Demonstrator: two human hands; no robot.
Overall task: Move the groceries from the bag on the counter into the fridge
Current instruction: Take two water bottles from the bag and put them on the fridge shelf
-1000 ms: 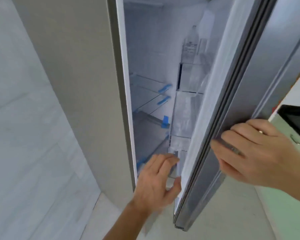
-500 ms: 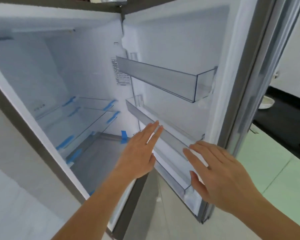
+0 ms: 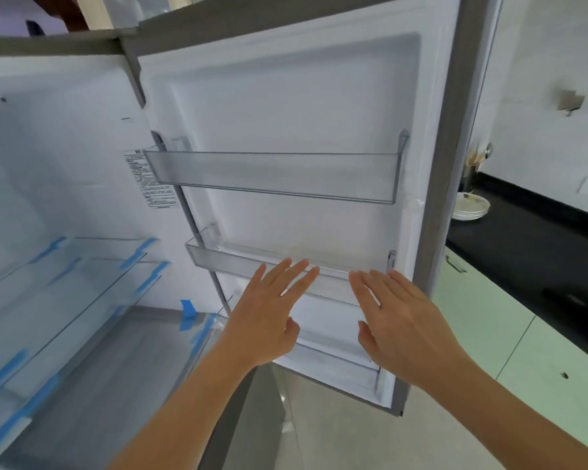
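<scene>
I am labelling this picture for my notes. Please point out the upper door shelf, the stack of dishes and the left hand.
upper door shelf [image 3: 275,178]: head view, on its clear front wall.
stack of dishes [image 3: 471,207]: head view, on the top dish's rim.
left hand [image 3: 269,315]: head view, on the back of the hand.

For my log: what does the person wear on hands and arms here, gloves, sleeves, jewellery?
Nothing that shows. The left hand and right hand are bare, ungloved. The left forearm and right forearm are uncovered down to the picture's edge: no sleeve, watch or bracelet. No ring can be made out.
</scene>
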